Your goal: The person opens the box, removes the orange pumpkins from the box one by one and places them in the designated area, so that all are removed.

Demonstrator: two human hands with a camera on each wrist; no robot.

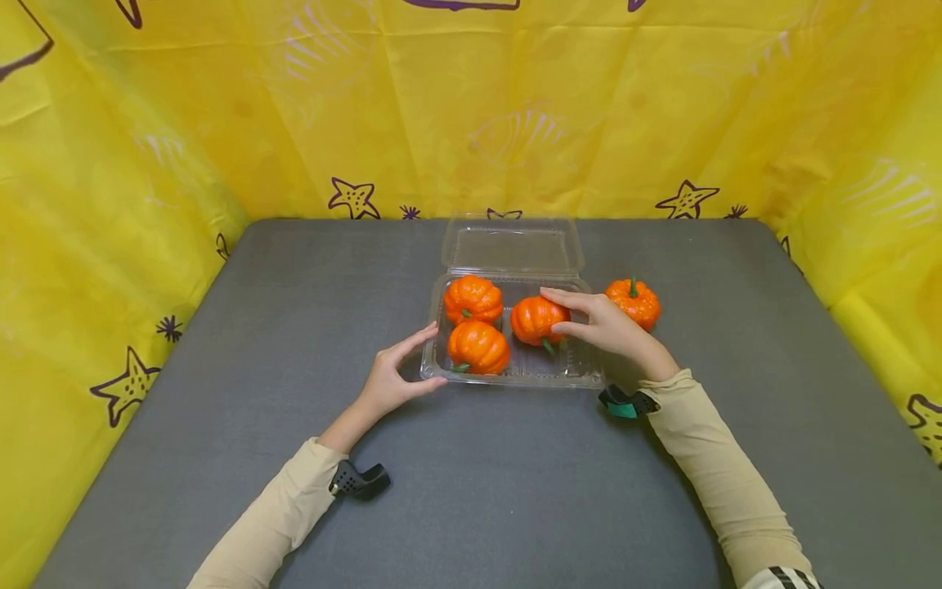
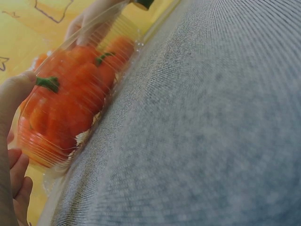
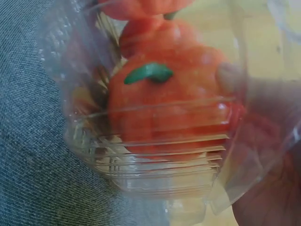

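Observation:
A clear plastic clamshell container lies on the table with its lid tipped back. Two small orange pumpkins, one behind and one in front, fill its left half. My right hand reaches in over the right side and grips a third pumpkin between thumb and fingers; the right wrist view shows this pumpkin through the clear wall. At the container's left side, my left hand has thumb and fingers spread, with the tips against the wall and front corner.
Another orange pumpkin sits on the table right of the container, just beyond my right hand. The grey tabletop ends at a yellow patterned cloth along the back and both sides.

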